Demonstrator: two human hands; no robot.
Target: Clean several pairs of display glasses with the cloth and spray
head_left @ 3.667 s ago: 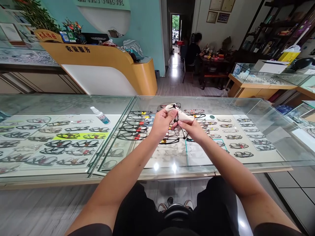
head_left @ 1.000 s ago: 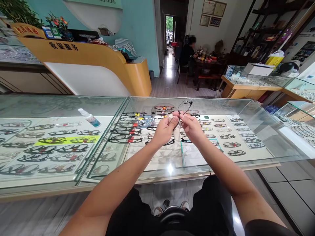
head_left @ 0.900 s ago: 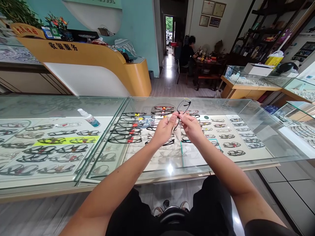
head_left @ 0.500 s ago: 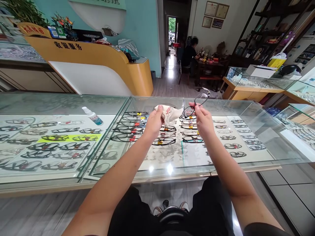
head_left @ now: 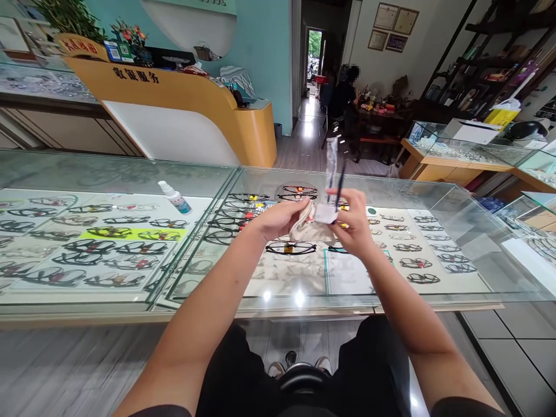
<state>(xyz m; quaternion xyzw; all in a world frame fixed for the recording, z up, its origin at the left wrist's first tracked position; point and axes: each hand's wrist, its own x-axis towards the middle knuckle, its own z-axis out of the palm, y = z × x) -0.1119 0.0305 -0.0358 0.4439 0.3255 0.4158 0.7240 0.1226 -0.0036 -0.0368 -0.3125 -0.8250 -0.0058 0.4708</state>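
Observation:
Over the glass display case, my left hand (head_left: 286,218) is closed on a cream cleaning cloth (head_left: 310,231) with red print. The cloth is bunched against one lens of a pair of eyeglasses (head_left: 326,213). My right hand (head_left: 354,223) grips the eyeglasses by the frame, with the temples pointing up and away from me. One temple looks dark, the other pale and see-through. The fingers and cloth hide much of the frame. Below my hands, inside the case, lie rows of eyeglasses, among them a dark pair (head_left: 291,249) with a yellow tag.
A white spray bottle (head_left: 174,197) stands on the glass to the left. The case's glass top (head_left: 278,289) spans the area before me. A yellow counter (head_left: 256,136) is beyond it, and a person (head_left: 342,98) sits at a table at the back. More display cases (head_left: 469,159) stand right.
The eyeglasses have turned so their temples point up, and they have come against the cloth. My hands have moved closer together. The view has shifted slightly left.

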